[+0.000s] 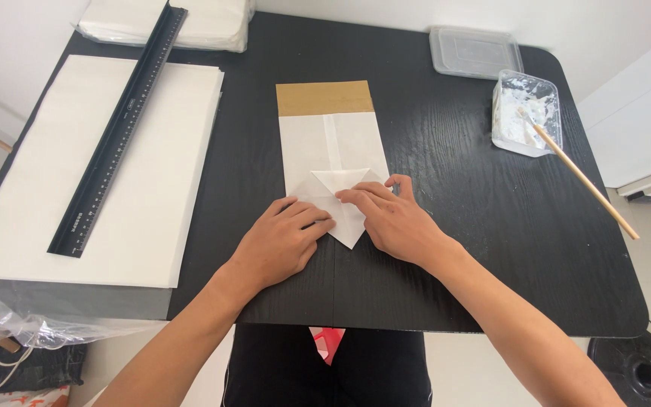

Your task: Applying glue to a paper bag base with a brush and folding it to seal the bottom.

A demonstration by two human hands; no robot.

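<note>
Lower frame: my two forearms reach in from the bottom edge over the near rim of a black wood-grain table (491, 249).

Centre: my left hand (280, 241) lies flat, fingers spread and pressing, gripping nothing. My right hand (393, 218) is likewise open, its fingertips (348, 196) pressing down on the folded triangular flaps at the near end of a white paper bag (333, 151). The bag lies flat in mid-frame, its pointed fold toward me, a brown band across its far end.

Left of frame: a stack of white paper sheets (152, 196) resting on a grey board, with a long black ruler (118, 132) lying diagonally across it. Crumpled clear plastic (9, 324) hangs at the lower left corner.

Upper right: a clear plastic tub (525, 113) smeared with white paste, a wooden stick (589, 185) leaning out of it toward the right edge. Just beyond, a clear lid (476, 53).

Upper left, farthest: a second white paper pile (212, 22).

Surrounds: pale floor and white walls.
</note>
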